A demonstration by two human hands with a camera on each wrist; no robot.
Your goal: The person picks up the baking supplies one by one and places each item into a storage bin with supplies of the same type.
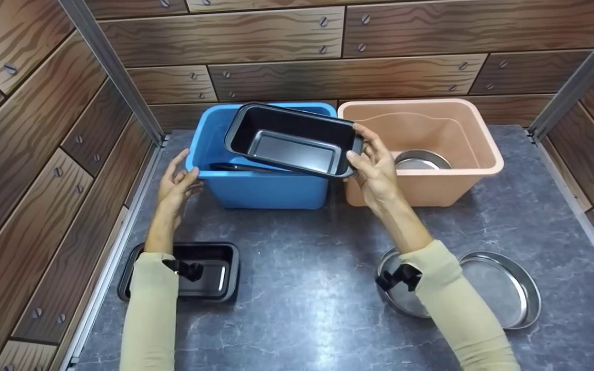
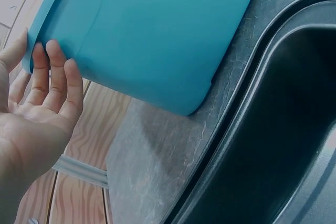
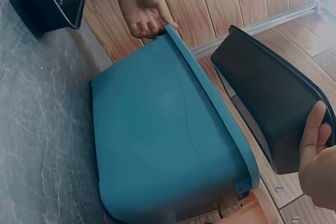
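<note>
A black loaf pan point(image 1: 297, 147) hangs tilted over the blue bin point(image 1: 271, 190), and my right hand point(image 1: 379, 172) pinches its right end, thumb on the near side of the rim. The right wrist view shows the same loaf pan point(image 3: 273, 93) from outside, above the bin's rim. My left hand point(image 1: 176, 180) grips the blue bin's front left corner, thumb on the rim and fingers below and behind it. Inside the blue bin lies another dark item point(image 1: 235, 167), mostly hidden by the held pan.
A peach bin point(image 1: 421, 190) beside the blue one holds a round metal pan point(image 1: 423, 159). On the grey floor, a second black loaf pan point(image 1: 232, 278) sits under my left forearm. Two round cake pans, one partly covered point(image 1: 395, 288) and one at right point(image 1: 503, 288), lie by my right forearm.
</note>
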